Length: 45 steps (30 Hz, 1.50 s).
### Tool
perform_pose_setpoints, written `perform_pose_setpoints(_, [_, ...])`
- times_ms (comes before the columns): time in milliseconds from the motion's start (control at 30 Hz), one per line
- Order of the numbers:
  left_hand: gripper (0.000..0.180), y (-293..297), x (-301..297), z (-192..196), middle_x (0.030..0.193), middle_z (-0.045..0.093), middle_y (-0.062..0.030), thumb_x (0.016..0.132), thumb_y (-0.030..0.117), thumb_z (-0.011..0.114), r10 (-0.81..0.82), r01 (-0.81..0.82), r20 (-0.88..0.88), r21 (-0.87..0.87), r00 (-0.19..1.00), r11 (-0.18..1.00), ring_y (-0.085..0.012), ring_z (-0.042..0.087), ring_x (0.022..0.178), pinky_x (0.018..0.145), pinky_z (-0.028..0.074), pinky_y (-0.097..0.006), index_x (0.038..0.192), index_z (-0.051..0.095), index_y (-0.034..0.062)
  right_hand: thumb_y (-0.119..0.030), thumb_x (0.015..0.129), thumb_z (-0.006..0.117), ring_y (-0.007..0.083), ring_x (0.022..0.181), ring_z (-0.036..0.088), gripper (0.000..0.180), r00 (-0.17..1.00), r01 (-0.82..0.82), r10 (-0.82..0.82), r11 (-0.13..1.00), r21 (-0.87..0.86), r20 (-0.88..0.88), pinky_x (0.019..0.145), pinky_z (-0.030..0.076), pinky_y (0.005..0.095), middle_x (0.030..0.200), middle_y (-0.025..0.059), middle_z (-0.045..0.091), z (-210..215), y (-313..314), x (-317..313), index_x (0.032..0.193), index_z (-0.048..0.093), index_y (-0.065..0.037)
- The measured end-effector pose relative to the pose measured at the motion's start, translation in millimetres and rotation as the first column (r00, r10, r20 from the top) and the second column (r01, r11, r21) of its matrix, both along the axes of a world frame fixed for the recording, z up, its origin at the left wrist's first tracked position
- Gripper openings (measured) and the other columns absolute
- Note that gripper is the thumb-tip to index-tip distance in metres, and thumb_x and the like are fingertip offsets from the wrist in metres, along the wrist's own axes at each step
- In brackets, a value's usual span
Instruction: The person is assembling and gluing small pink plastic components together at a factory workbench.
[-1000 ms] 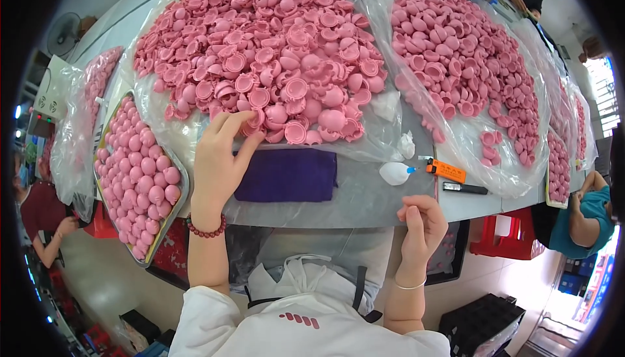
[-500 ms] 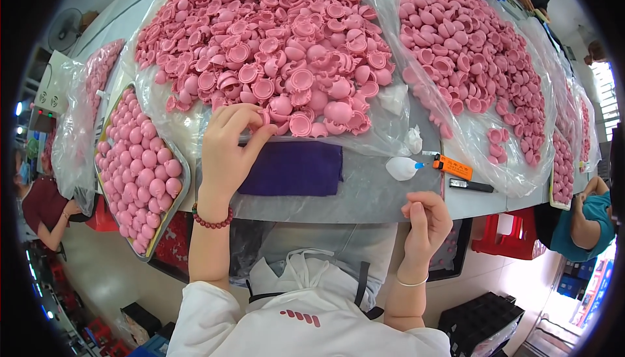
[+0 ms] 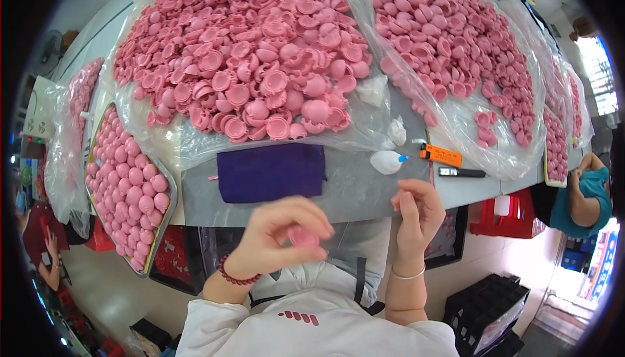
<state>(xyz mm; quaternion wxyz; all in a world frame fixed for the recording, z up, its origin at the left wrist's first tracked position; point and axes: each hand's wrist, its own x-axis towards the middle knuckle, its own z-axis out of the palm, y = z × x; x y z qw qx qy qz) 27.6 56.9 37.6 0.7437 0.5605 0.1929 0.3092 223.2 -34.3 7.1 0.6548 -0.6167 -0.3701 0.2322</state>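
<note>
Just off the table's front edge, my left hand [image 3: 277,233] is closed around a pink plastic half-shell [image 3: 303,235], with thumb and fingers curled about it. To its right is my right hand [image 3: 422,217], raised at the edge with thumb and fingers curled together; what they hold, if anything, is hidden. Beyond the left hand, a folded dark purple cloth [image 3: 270,171] lies flat on the grey table [image 3: 351,191]. A large heap of pink half-shells [image 3: 244,51] spreads on clear plastic sheeting behind the cloth.
A tray of pink balls [image 3: 127,194] stands at the left. A second pink heap [image 3: 456,44] lies at the right. Near my right hand are a white squeeze bottle [image 3: 385,162], an orange-handled tool [image 3: 441,155] and a black one [image 3: 461,172]. Co-workers sit at both sides.
My left hand has come back from the near edge of the heap toward my body, now with a pink half-shell in it. The right hand stays nearly in place; the view has shifted slightly.
</note>
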Motion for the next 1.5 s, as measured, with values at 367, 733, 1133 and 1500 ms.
perform_pose_setpoints(367, [0.018,-36,12,-21,0.082,0.064,-0.0060,0.068,-0.003,0.071,-0.425,0.397,-0.001,-0.353,0.905,0.847,-0.0084,0.054,0.072,0.064,0.042,-0.021,0.085,0.063,0.0000,0.005,0.083,0.042,0.0095,0.063,0.048,0.023,0.964,0.204,-0.181,0.973,0.104,-0.197,0.054,0.040,0.0211,0.073,0.0079,0.052,2,8,-1,0.104,0.050,0.004])
perform_pose_setpoints(733, [0.020,-39,12,-22,0.081,0.064,-0.0067,0.065,-0.004,0.069,-0.431,0.407,-0.027,-0.277,0.902,0.870,-0.0078,0.052,0.069,0.062,0.040,-0.020,0.083,0.062,-0.0005,0.005,0.059,0.041,0.0087,0.049,0.042,0.012,0.366,0.780,-0.821,0.527,0.338,0.438,0.047,0.033,0.0219,0.048,0.0003,0.046,21,-60,181,0.055,0.051,-0.001])
perform_pose_setpoints(1133, [0.018,-45,-2,-24,0.082,0.064,-0.0077,0.069,0.002,0.067,-0.471,0.419,-0.062,-0.365,0.880,0.831,-0.0072,0.055,0.073,0.064,0.042,-0.019,0.085,0.061,-0.0015,-0.013,0.082,0.043,0.0352,0.100,0.058,0.031,-0.124,0.936,-0.837,-0.277,-0.219,0.533,0.086,0.046,0.0403,0.105,0.0237,0.059,111,-156,373,0.096,0.062,0.006])
perform_pose_setpoints(1500, [0.018,-41,-17,-20,0.083,0.064,-0.0133,0.070,-0.004,0.061,-0.357,0.326,-0.012,-0.381,0.934,0.865,-0.0089,0.055,0.064,0.060,0.043,-0.019,0.088,0.060,-0.0059,-0.015,0.078,0.050,0.0321,0.096,0.060,0.031,-0.093,0.973,-0.906,-0.171,-0.155,0.413,0.079,0.050,0.0388,0.101,0.0216,0.061,149,-148,396,0.096,0.063,0.006])
